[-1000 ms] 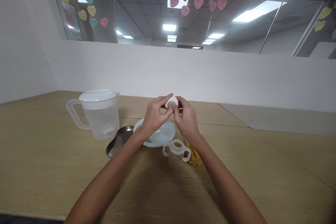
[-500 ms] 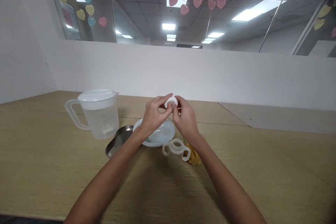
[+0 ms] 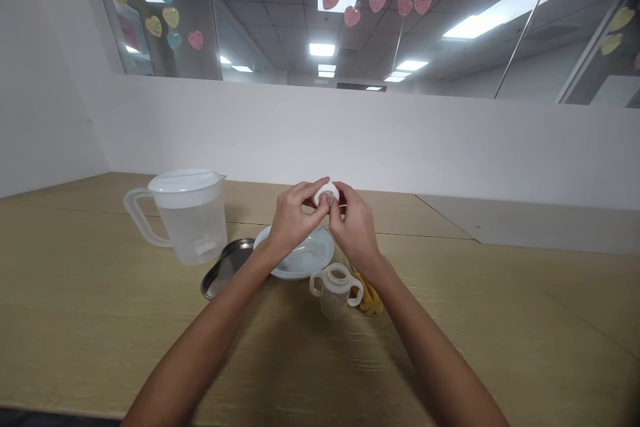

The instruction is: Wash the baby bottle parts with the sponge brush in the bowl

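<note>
Between my two hands is a small white baby bottle cap (image 3: 327, 191) with a clear part at its middle. My left hand (image 3: 295, 215) grips it from the left, thumb and fingers closed on its rim. From the other side my right hand (image 3: 354, 225) pinches it, the thumb tip on the clear part. Below them an open baby bottle (image 3: 334, 300) with two handles stands upright on the table. A white bowl (image 3: 300, 273) is behind my left wrist, holding something clear that I cannot make out.
A lidded clear plastic pitcher (image 3: 195, 223) stands at the left. Beside the bowl lies a metal kidney dish (image 3: 227, 267), partly behind my left forearm. Something yellow and crumpled (image 3: 371, 297) lies by the bottle, next to my right forearm. A white wall (image 3: 280, 133) rises behind the table.
Both hands keep their hold on the cap in nearly the same place. My right thumb has shifted slightly, and a little more of the clear part shows.
</note>
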A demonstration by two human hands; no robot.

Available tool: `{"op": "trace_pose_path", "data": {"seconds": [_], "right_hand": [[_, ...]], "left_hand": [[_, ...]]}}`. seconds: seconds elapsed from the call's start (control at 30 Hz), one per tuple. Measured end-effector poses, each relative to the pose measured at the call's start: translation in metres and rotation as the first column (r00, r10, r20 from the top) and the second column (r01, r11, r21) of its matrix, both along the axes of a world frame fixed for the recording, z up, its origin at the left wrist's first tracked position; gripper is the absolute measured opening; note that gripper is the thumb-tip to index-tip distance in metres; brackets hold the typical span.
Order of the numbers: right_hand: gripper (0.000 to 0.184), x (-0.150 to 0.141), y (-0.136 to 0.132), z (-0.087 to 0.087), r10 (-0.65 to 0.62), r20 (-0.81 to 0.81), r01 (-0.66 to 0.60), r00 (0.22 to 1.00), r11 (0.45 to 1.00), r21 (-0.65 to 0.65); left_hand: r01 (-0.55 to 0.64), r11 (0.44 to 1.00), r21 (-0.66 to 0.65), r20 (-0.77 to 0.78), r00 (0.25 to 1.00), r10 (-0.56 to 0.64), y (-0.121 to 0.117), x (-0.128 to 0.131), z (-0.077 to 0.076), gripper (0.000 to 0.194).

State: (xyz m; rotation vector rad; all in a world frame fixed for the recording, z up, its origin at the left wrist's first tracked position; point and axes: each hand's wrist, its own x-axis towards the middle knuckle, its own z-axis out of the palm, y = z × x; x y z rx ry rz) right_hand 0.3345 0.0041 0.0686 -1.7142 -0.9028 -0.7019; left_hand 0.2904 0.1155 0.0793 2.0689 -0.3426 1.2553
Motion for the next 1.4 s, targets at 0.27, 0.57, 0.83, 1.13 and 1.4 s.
{"op": "trace_pose_path", "data": {"seconds": [0.27, 0.57, 0.83, 1.13, 1.4], "right_hand": [[0.028, -0.001, 0.001, 0.000, -0.002, -0.022, 0.002, 1.000, 1.000, -0.009], [0.034, 0.003, 0.004, -0.004, 0.000, -0.011, 0.000, 1.000, 1.000, -0.023], [0.033, 0.013, -0.007, 0.002, 0.127, -0.135, -0.129, 0.983, 0.992, -0.010], [0.033, 0.026, -0.021, 0.011, 0.375, -0.352, -0.372, 0.858, 0.925, 0.077], [0.038, 0.024, -0.015, 0.009, 0.336, -0.312, -0.316, 0.889, 0.942, 0.114]], "left_hand": [[-0.012, 1.000, 0.017, 0.007, 1.000, 0.011, 0.001, 0.000, 0.000, 0.031], [-0.019, 0.999, 0.043, 0.022, 1.000, 0.018, 0.005, 0.003, -0.003, 0.028], [0.094, 0.995, 0.024, -0.094, 0.991, -0.091, 0.007, 0.000, 0.001, 0.035], [0.315, 0.929, -0.194, -0.289, 0.887, -0.361, 0.017, 0.002, 0.002, 0.043], [0.233, 0.951, -0.201, -0.252, 0.926, -0.280, 0.014, 0.003, 0.001, 0.044]]}}
